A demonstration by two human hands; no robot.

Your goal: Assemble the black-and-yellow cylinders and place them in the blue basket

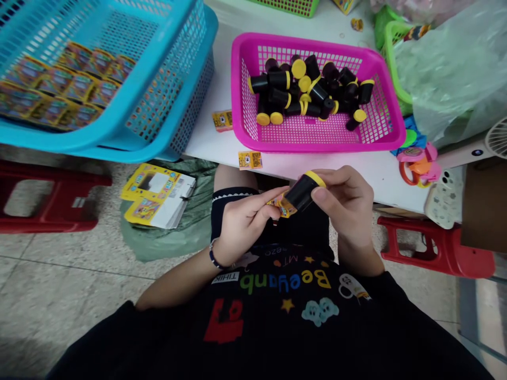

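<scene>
Above my lap, my right hand (344, 203) grips a black canister with a yellow lid (303, 191), tilted with its lid toward the upper right. My left hand (251, 216) pinches a small yellow-orange printed packet (285, 206), which meets the canister's lower end. Whether the canister is partly inside the packet I cannot tell. Just beyond my hands, a pink basket (312, 145) on the white table holds many similar black canisters with yellow lids (279, 97), lying in a loose heap.
Nested blue baskets (174, 113) at the left hold rows of printed packets (79, 84). Two cards, one yellow (250, 160), lie by the pink basket. Flat printed boxes (156, 195) rest on a green bag. Red stools (51, 198) and a phone (446, 198) flank the workspace.
</scene>
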